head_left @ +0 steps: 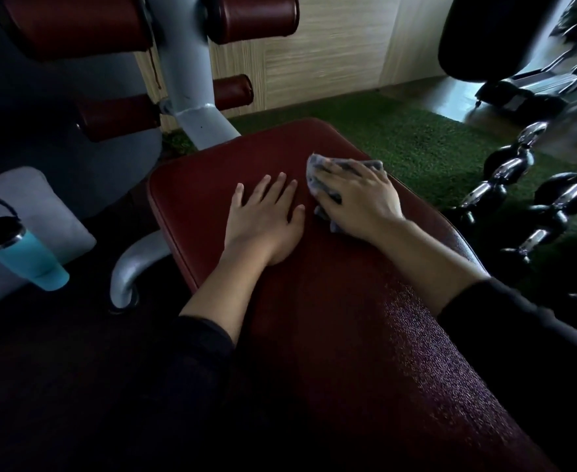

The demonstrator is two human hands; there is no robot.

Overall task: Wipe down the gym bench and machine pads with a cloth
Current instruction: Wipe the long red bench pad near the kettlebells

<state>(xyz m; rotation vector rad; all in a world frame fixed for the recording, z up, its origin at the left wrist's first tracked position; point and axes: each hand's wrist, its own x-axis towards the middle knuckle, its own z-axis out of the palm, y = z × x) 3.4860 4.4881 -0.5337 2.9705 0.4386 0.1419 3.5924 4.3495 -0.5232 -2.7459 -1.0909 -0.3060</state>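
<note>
A dark red padded bench (331,301) runs from the bottom right up to the middle of the view. My left hand (263,216) lies flat on its upper part with straight, spread fingers. Beside it, my right hand (355,195) presses a grey cloth (317,165) onto the pad near the bench's far right edge, fingers stretched over it. The cloth shows beyond the fingertips and under the palm. Dark red roller pads (232,92) and larger pads (253,17) hang on the grey machine frame (188,73) at the top left.
A teal bottle with a black lid (24,253) stands at the left beside a grey machine base (24,206). A curved grey bench support (133,264) sticks out left of the pad. Chrome dumbbells (532,199) lie on green turf (416,137) to the right.
</note>
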